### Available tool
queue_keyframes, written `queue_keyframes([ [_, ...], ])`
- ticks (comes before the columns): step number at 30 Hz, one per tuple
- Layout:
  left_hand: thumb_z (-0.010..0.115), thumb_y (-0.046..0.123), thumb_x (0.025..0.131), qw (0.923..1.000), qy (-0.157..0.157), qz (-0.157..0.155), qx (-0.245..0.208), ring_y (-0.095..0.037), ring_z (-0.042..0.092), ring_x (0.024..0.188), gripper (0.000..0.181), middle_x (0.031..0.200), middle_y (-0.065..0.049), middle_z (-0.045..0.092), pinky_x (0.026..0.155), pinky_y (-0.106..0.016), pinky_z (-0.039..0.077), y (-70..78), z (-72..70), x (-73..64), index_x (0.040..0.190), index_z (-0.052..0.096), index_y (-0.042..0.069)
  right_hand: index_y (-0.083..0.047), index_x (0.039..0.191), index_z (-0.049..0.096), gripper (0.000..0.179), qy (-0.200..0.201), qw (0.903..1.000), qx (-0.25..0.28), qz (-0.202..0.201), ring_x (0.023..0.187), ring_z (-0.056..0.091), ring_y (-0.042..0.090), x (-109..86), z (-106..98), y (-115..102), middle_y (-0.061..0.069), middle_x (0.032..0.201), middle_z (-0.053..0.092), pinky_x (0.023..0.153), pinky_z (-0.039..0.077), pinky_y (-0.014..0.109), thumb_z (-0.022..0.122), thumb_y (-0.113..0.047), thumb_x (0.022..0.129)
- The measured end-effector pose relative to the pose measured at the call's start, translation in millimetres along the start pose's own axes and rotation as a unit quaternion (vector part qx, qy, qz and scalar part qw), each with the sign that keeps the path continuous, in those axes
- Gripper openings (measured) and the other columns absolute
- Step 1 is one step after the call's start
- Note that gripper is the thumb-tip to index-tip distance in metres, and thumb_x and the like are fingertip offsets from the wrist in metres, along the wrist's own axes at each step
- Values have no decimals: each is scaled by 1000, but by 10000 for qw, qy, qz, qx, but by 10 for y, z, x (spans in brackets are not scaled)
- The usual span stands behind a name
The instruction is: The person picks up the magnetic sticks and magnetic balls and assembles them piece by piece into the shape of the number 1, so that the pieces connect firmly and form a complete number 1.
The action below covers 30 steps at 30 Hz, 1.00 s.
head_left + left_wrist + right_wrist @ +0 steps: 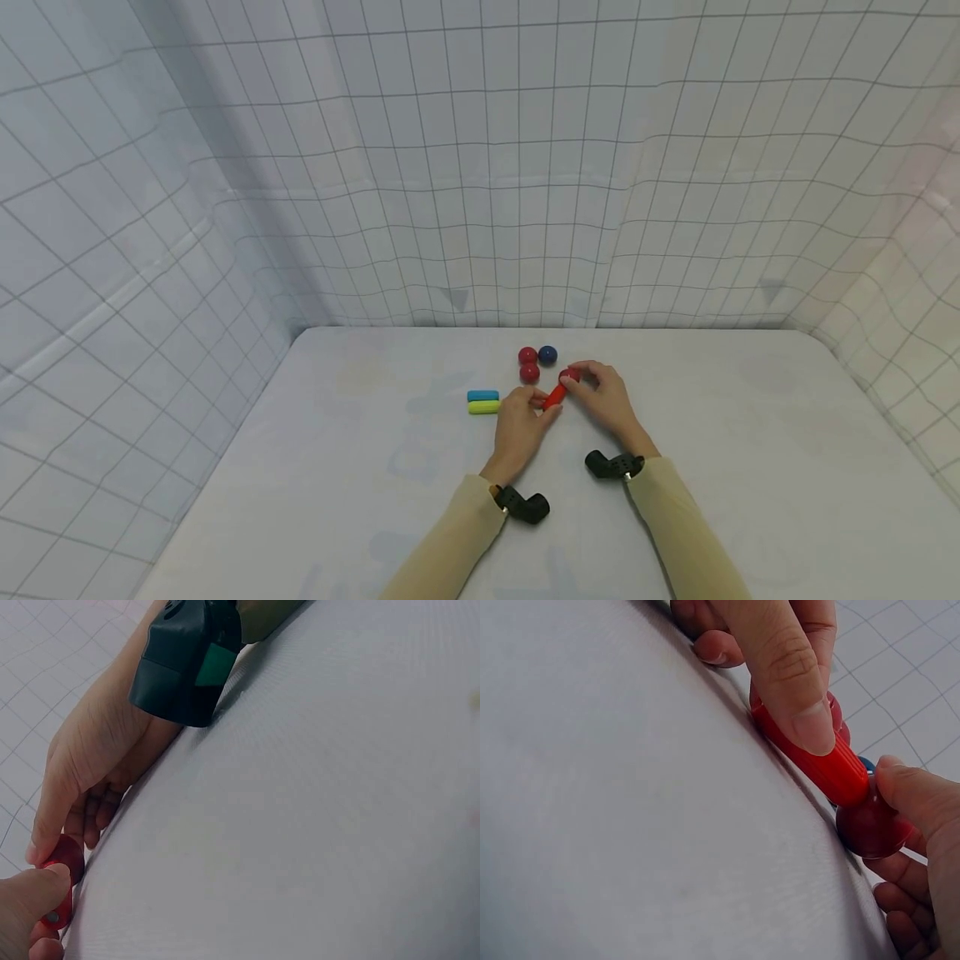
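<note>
My left hand [517, 429] pinches a ribbed red rod [844, 778] between thumb and fingers. A dark red ball [870, 831] is pinched by my right hand [606, 406], and it touches the far end of the rod. In the left wrist view, a small silvery spot marks the near end of the red rod [60, 907]. Both hands are low over the white table. Just beyond them lie two more red balls, one [528, 356] behind the other [529, 372], beside a dark blue ball [547, 355].
Left of my left hand, a blue rod [483, 395] and a yellow-green rod [483, 407] lie side by side. A white table [337, 483] spreads around the hands. White curtains with a dark grid [487, 192] hang behind it and at both sides.
</note>
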<state>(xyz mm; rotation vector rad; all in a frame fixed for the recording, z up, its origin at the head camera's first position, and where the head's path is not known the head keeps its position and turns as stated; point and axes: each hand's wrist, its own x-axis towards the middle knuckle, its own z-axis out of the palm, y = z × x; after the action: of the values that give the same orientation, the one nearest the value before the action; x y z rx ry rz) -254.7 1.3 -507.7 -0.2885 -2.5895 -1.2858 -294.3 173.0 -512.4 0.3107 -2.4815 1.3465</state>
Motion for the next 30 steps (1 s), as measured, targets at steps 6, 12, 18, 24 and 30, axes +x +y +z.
queue_keyframes([
  [6,75,27,83,10000,14,-2,14,-10,51,75,23,84,3,59,64,-21,45,-2,2,0,96,66,10,-7,108,68,34,20,9999,25,155,102,53,25,6,1,20,9,105,65,90,38,46,71,-32,86],
  [12,76,23,83,9999,109,85,-54,-11,54,76,20,85,1,60,65,-22,47,-5,-7,-7,94,67,9,-7,108,67,35,41,9998,56,174,104,53,26,3,-3,22,9,106,65,92,38,46,71,-33,86],
  [18,75,19,83,9992,226,273,-199,-10,53,72,15,82,1,60,61,-21,46,-27,1,-13,91,67,8,-5,109,67,36,129,9997,88,213,105,53,27,-9,-6,31,10,107,65,93,37,46,71,-33,86],
  [24,72,19,86,9985,298,362,-290,-8,52,70,12,80,3,59,60,-22,45,-27,-8,-8,89,68,9,-6,109,67,38,141,9994,83,290,106,54,27,-7,-17,8,10,107,65,94,36,46,71,-34,86],
  [30,69,21,88,9982,287,234,-465,-8,53,71,11,81,3,58,62,-22,46,-28,-34,-5,90,68,10,-5,109,67,38,171,9995,114,249,105,55,28,5,-14,-1,11,107,66,94,36,46,72,-33,85],
])
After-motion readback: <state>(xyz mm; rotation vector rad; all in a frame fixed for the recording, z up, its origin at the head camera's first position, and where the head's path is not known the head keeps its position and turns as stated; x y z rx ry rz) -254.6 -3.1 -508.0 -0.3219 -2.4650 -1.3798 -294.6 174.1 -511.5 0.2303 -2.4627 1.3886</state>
